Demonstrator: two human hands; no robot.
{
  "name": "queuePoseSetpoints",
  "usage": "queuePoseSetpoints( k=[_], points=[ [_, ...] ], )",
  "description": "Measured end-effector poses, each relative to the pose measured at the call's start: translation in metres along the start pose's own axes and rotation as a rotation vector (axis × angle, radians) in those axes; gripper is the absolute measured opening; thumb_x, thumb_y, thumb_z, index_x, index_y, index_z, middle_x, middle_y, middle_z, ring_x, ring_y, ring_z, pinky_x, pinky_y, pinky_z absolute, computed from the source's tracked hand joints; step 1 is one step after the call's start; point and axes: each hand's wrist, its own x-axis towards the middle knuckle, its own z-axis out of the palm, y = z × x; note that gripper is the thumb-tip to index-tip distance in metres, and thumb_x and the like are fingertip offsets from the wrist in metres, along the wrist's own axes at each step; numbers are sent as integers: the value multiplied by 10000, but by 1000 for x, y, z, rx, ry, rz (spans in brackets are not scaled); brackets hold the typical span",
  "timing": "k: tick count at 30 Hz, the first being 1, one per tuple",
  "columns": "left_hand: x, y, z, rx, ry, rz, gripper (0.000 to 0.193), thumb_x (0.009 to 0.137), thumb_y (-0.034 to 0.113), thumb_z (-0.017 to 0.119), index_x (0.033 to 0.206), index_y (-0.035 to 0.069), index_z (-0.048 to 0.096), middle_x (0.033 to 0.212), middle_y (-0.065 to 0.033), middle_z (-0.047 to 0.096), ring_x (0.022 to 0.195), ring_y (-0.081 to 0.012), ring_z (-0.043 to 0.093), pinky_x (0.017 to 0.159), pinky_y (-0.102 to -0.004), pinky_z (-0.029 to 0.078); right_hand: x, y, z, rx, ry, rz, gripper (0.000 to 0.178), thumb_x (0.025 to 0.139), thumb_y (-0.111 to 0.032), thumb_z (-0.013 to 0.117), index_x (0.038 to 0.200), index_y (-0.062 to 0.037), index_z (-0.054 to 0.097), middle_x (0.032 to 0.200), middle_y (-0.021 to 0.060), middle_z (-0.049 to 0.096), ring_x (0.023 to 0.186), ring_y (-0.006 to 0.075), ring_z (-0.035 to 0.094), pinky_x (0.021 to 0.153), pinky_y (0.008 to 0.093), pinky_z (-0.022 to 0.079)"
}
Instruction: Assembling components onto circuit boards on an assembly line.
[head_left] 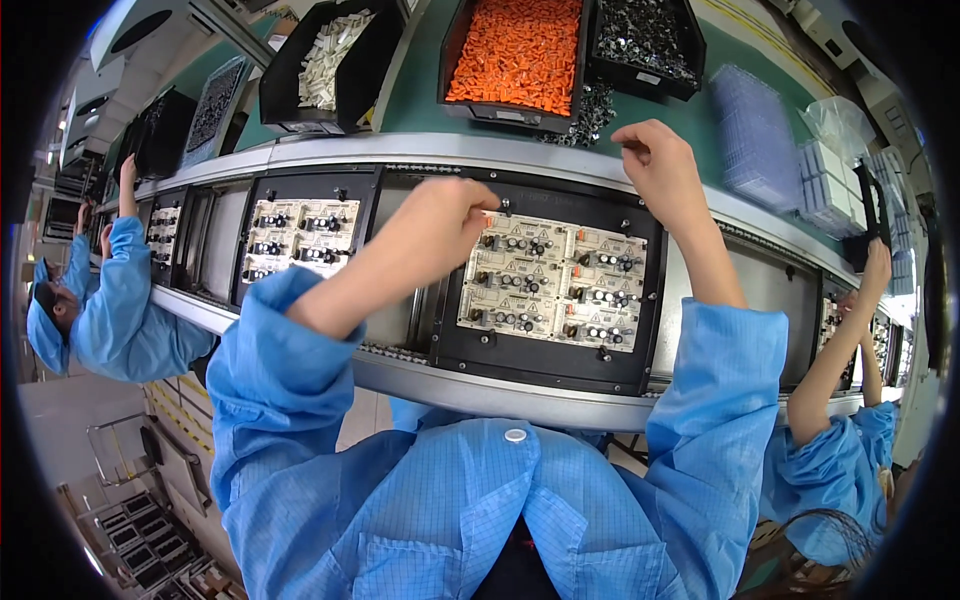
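A black carrier frame [555,365] in front of me holds a panel of pale circuit boards [560,280], with several black capacitors and other small components on it. Over the panel's upper left corner is my left hand [435,230], its fingers closed in a pinch beside a small orange part [487,222]. Whatever is between those fingertips is hidden. My right hand [662,170] hovers above the far rail, to the right of a loose pile of small black parts [592,115]. Its fingers are curled together, and I cannot make out what they hold.
Beyond the rail stand black bins of orange parts [515,50], white parts [335,60] and dark metallic parts [645,40]. Clear plastic trays [755,135] and white boxes [830,190] are stacked at right. Another carrier [300,235] sits left on the line. Co-workers [130,300] work at both sides.
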Motion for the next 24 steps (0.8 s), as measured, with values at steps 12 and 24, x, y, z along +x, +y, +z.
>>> queuePoseSetpoints(
  k=[12,24],
  points=[
    [-35,2,26,4,38,-59,108,784,14,614,874,-45,628,847,-199,649,860,-366,612,783,-418,491,-63,-36,-28,298,-58,0,158,809,83,591,941,12,640,944,66,613,812,128,589,725,237,471],
    [-32,0,34,164,32,42,95,774,21,655,853,-30,647,769,-150,641,824,-323,594,741,-396,485,-82,-23,-33,406,4,49,143,836,80,588,946,7,643,959,53,598,848,108,554,723,224,451]
  ],
)
